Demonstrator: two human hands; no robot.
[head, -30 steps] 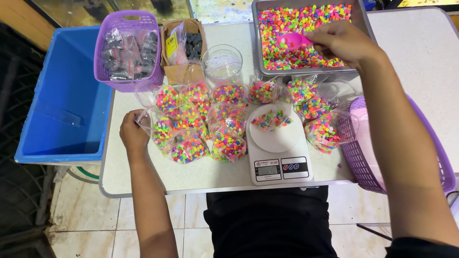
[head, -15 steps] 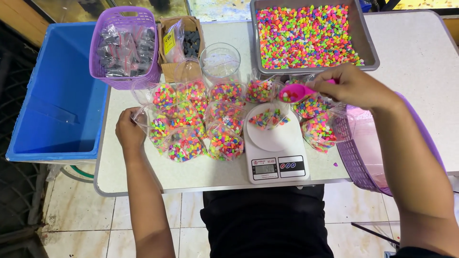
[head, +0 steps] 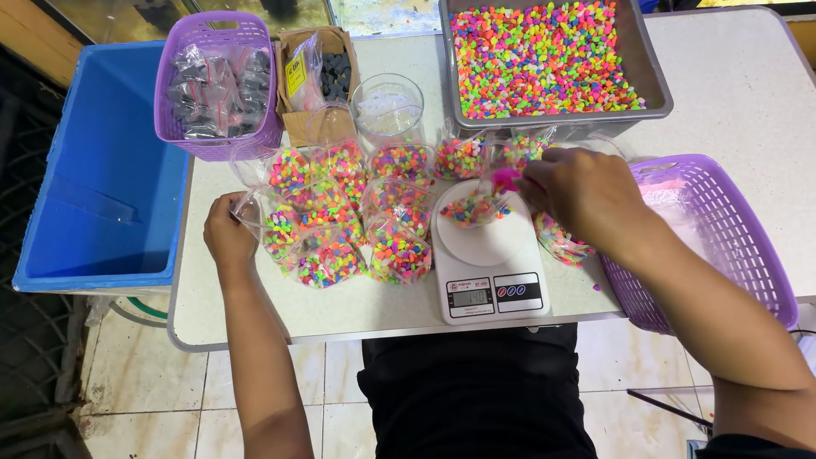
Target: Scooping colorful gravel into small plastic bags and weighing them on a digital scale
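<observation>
A: What is the right hand (head: 582, 191) doing?

B: It pinches a small pink scoop (head: 507, 179), tipped over the bag of pebbles (head: 476, 208) on the white kitchen scale (head: 489, 255).

A: And the left hand (head: 228, 235)?

B: Its fingers are closed on the edge of a clear bag at the left end of the filled bags (head: 348, 217), which crowd the table between the two hands.

A: What else stands near?

B: A grey tray (head: 653, 81) of coloured pebbles behind the scale, a glass jar (head: 387, 115), a cardboard box (head: 319, 72), a purple basket (head: 217, 85) of small dark packets, another purple basket (head: 714, 246) at the right and a blue tub (head: 93, 170) beside the table (head: 748, 110).
</observation>
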